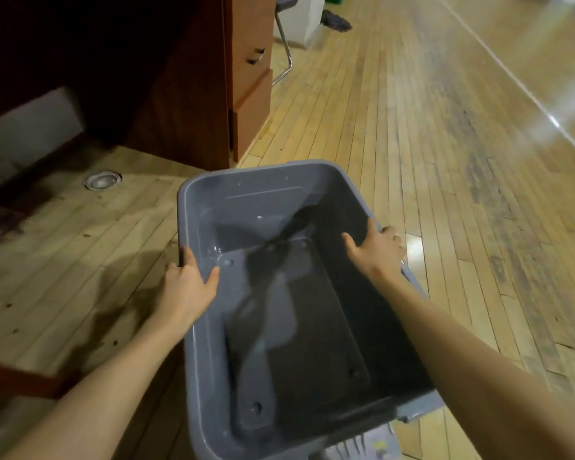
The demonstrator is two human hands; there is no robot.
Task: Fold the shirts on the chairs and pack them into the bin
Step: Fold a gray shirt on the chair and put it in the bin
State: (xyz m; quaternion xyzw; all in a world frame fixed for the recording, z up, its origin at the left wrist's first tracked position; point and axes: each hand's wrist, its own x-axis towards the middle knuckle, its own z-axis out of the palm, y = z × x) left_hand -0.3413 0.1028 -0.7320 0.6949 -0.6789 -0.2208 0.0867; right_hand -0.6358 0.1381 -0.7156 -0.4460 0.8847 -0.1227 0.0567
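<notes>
Bin, empty, gripped at both side rims by my left hand and right hand; it could tip if one grip slips.

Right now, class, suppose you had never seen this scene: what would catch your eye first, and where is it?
First the big grey bin, empty, filling the lower middle of the view, with the left hand gripping its left rim and the right hand gripping its right rim. Next the reddish wooden desk with drawers at upper left, standing on a pale, scuffed plank floor that stretches away to the right.
</notes>
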